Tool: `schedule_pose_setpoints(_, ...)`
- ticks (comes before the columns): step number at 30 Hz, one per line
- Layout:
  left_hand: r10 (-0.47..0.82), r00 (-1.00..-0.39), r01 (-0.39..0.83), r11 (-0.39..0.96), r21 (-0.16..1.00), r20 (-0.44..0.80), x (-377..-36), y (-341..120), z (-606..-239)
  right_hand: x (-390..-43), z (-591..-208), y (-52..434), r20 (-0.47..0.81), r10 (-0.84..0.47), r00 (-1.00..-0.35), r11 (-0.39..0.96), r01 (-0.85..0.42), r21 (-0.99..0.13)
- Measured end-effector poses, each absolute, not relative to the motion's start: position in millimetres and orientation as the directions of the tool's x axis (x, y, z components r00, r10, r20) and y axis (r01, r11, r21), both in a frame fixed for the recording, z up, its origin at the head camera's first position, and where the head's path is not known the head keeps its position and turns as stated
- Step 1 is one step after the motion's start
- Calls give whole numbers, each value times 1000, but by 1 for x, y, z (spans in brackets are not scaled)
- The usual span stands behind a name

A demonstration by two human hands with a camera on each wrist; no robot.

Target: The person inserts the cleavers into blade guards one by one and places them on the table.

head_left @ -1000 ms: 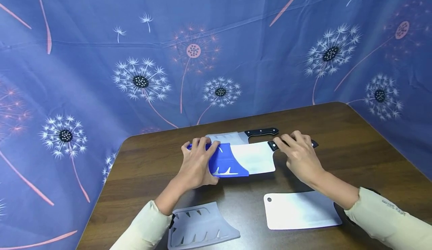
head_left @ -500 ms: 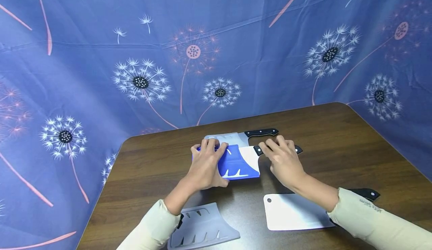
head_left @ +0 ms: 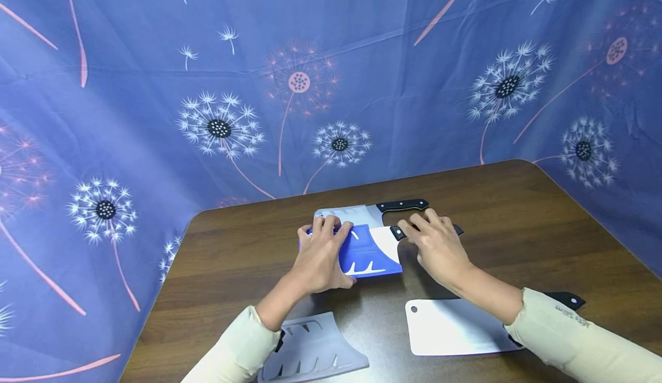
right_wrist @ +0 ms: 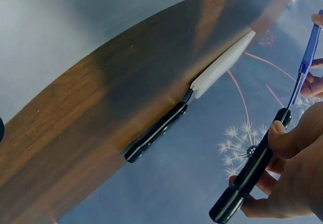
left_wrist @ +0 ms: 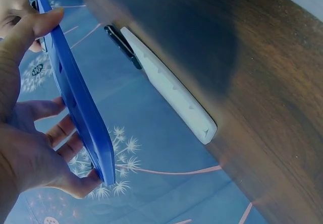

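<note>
Left hand point(head_left: 320, 259) clasps blue sheath point(head_left: 366, 246), right hand point(head_left: 439, 251) grips the cleaver point(head_left: 386, 242) inside

Above a wooden table point(head_left: 227, 268), the left hand clamps the sheath by its long edges, fingers on the far side, thumb on the near; the right hand is closed around the cleaver's black handle point(right_wrist: 250, 169), the blade mostly covered, a bare strip showing at the mouth; how deep the blade sits is hard to judge behind the left fingers. The pair is held clear of the wood, so a loosened left grip could drop the sheath, and a mouth tipped downward could let the blade slide out; an off-line push could snag it on the sheath's wall; fingers straying to the mouth would risk the bare strip, and a fall could strike the pale-sheathed cleaver point(head_left: 374, 213) lying behind. Against a second earlier, far less blade shows and the right hand is nearer the left; the grey sheath point(head_left: 315, 349) and unsheathed cleaver point(head_left: 455, 325) lie where they did in front, more of the latter's handle now visible past the right sleeve point(head_left: 548, 331).
</note>
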State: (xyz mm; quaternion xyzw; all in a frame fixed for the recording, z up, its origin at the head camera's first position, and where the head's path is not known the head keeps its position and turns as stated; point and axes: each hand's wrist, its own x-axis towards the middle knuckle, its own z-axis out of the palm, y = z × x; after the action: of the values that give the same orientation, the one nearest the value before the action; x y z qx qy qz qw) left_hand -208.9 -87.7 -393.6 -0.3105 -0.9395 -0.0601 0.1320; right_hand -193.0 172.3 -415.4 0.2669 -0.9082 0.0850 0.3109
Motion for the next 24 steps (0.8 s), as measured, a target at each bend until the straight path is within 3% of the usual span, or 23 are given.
schedule_pose_setpoints(24, 554, -831, 556, 829, 59, 43, -214, -75, -416, -206, -433, 180, 408, -484, -774, 838, -544, -36)
